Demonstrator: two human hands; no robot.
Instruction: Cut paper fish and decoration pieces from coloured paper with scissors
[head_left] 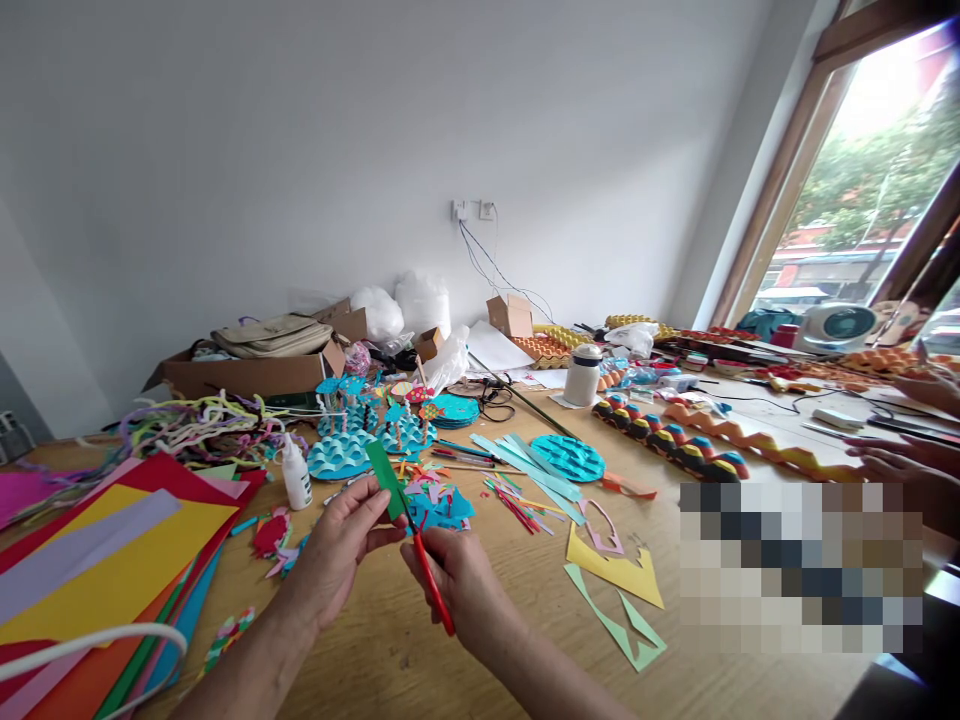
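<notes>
A narrow strip of green paper (384, 478) is pinched upright between the thumb and fingers of my left hand (346, 548). My right hand (459, 582) grips the red handles of a pair of scissors (431, 580). The blades point up at the strip's lower right edge; whether they are cutting into it I cannot tell. Just behind my hands lie small colourful paper pieces (435, 485) and blue paper scraps (442, 508). To the left stands a white glue bottle (297, 478).
Stacked coloured paper (112, 560) covers the left side, with pipe cleaners (217, 425) behind. Cut scraps, including a yellow one (615, 570), lie right. Farther back are a blue wavy disc (567, 457), a white jar (583, 375) and painted egg-carton strips (667, 437). Another person's hands (900, 465) are at far right.
</notes>
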